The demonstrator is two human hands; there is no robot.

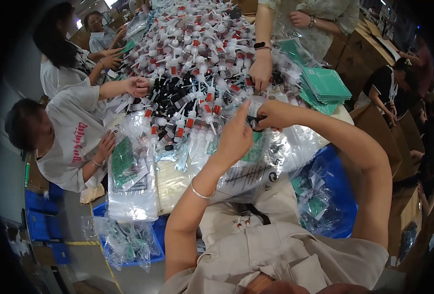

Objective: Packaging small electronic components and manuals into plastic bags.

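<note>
My left hand [236, 135] is at the mouth of a clear plastic bag [244, 176], index finger stretched out and the other fingers closed at its edge, partly hidden. A green card [254, 149] shows through the bag. Beside it, my right hand [277, 115] pinches a small black part [254, 122] whose exact kind I cannot make out. Just beyond both hands lies a large heap of small bottles [197, 59] with white nozzle tips and red or clear bodies. Black parts [170, 93] lie among them.
Green cards [325, 84] are stacked at the right. More clear bags [133, 196] lie at the left. Blue bins [344, 196] with packed bags flank me. A co-worker's hand [261, 71] reaches into the heap from across; another co-worker's hand [137, 86] hovers at the left.
</note>
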